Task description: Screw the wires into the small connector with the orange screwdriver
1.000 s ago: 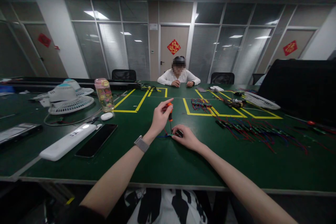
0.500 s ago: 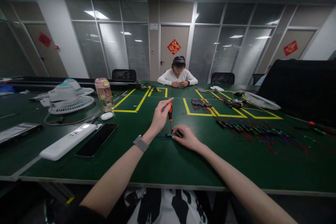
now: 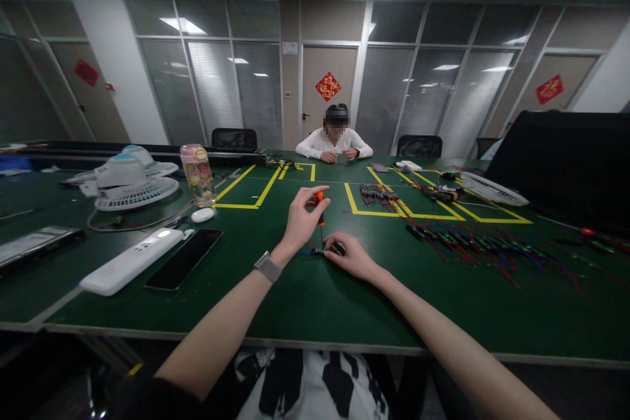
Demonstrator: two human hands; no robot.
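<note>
In the head view, a screwdriver with an orange and black handle stands upright, its thin shaft pointing down. My left hand has the handle between thumb and index finger. Under the shaft lies a small green circuit board with red and blue wires running off to its left. The screwdriver's tip meets the board, but the exact spot is too small to make out. My right hand rests on the table, thumb and fingertips closed on the board's right end. A dark part shows between those fingers.
On the left lie a black phone, a long white device, a bottle and a white fan. Wired boards spread over the right side. Opposite sits a person in white.
My left thumb and index finger have shifted around the screwdriver's handle, the index finger now curled over its top. My right hand stays at the board. The person opposite has moved their hands apart.
</note>
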